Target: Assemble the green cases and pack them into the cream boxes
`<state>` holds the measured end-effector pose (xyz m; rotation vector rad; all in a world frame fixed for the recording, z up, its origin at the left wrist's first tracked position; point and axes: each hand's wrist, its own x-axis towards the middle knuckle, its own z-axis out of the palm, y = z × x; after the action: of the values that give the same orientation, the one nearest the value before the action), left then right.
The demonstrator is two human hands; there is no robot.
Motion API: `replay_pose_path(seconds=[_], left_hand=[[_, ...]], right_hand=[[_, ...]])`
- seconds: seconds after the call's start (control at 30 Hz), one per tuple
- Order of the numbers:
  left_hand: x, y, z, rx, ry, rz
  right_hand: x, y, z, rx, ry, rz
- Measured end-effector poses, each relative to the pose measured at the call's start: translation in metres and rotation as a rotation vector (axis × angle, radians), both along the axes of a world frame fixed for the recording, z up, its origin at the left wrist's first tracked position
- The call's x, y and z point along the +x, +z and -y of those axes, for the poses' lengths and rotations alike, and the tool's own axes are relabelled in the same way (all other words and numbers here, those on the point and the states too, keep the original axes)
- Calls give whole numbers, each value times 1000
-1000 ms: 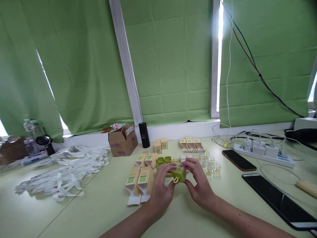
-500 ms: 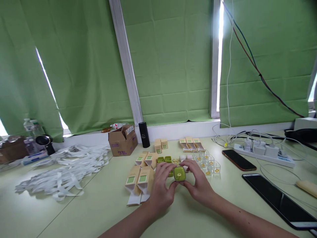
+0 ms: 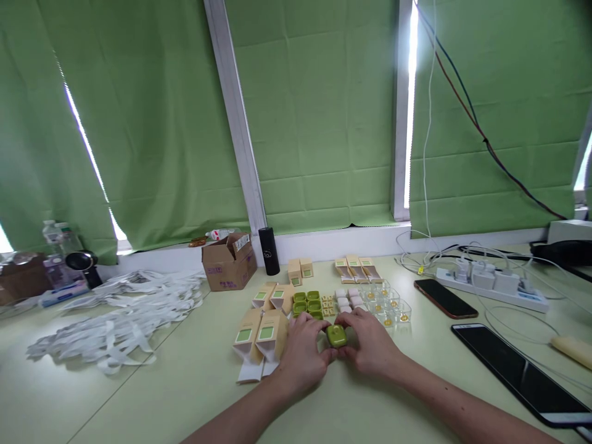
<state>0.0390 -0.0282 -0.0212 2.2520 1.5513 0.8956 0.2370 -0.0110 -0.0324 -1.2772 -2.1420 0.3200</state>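
In the head view, the left hand (image 3: 305, 351) and the right hand (image 3: 370, 341) hold a small green square case (image 3: 336, 336) between them, fingers curled and thumbs at its near side. Each hand is narrowly open, its fingertips and thumb touching the case, which sits low over the tabletop (image 3: 194, 382); whether it rests there I cannot tell. Just beyond the hands lie green square trays (image 3: 307, 302), small yellow pieces (image 3: 328, 305), pale rounded blocks (image 3: 349, 298) and clear cups (image 3: 391, 302) with gold-coloured centres. Open cardboard cartons (image 3: 261, 336) with green labels stand near the left hand.
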Motion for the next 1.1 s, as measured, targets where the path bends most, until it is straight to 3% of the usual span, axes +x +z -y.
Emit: replay_pose_path(seconds=[0.23, 0.37, 0.43, 0.5, 0.63, 0.87, 1.1], left_hand=[[-1, -2, 0, 4, 5, 12], [-2, -6, -2, -14, 9, 23], [-2, -8, -2, -22, 24, 46], [-3, -10, -1, -27, 32, 49], [-3, -5, 2, 22, 17, 31], [-5, 8, 3, 162, 94, 148], [-6, 5, -2, 181, 135, 251]], right_hand=[[2, 2, -1, 14, 39, 100], [13, 16, -12, -11, 80, 27], [20, 26, -26, 25, 36, 12], [26, 37, -43, 63, -98, 164], [30, 49, -86, 62, -166, 316], [14, 46, -141, -31, -225, 524], [-3, 43, -152, -7, -250, 568]])
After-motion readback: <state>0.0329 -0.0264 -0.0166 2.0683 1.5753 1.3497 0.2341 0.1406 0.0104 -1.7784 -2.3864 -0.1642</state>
